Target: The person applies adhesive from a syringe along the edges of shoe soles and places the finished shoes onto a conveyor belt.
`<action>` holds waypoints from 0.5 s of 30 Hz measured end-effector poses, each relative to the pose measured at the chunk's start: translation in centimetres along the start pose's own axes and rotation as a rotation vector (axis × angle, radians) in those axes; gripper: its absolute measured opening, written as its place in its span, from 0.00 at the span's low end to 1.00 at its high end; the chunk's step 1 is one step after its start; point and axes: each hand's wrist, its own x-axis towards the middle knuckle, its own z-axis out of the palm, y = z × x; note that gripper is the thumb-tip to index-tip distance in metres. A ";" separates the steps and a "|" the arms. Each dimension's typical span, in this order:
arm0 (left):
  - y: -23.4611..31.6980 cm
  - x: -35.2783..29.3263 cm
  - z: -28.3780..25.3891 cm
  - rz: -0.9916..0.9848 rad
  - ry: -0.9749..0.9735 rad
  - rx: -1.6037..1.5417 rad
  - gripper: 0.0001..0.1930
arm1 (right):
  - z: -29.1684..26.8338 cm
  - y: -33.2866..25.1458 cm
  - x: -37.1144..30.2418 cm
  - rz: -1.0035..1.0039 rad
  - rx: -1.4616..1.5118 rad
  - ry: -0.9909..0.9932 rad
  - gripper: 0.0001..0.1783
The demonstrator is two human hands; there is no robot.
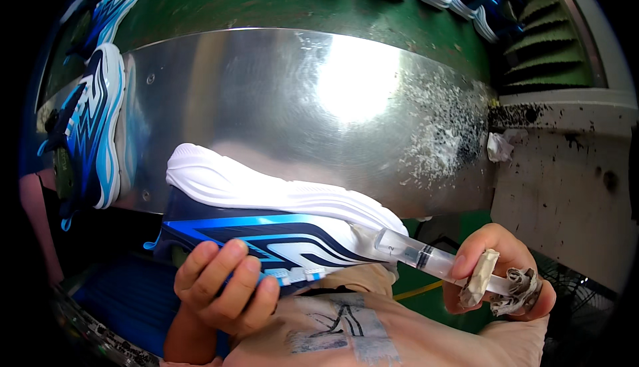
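Lower right: clear syringe [436,262], dark seal [423,256] inside; from my end I can't tell if there's liquid. Right hand [502,260] fingers clamped round it, front end up-left against or near shoe [286,217]. Shoe's lower centre, sole toward top, toe right, long axis slanting down-right. Left hand [223,287] fingers clamped on upper, kinda blocking it. Metal plate [253,100] behind, other shoes [103,134] far left.

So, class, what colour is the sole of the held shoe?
The sole is white; it shows best in the head view.

Strong white glare on the metal plate [293,120], black fisheye corners, curved distortion toward the rim
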 end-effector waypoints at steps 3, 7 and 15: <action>0.1 0.0 -0.2 -0.004 -0.013 0.077 0.09 | -0.4 1.0 -2.0 0.011 -0.012 0.115 0.64; 0.0 1.1 0.0 0.012 0.008 0.059 0.10 | -1.7 4.0 -3.5 -0.164 0.122 0.127 0.65; -0.4 4.2 -0.8 0.060 -0.094 0.046 0.26 | -1.9 5.5 -4.4 -0.173 0.257 0.252 0.65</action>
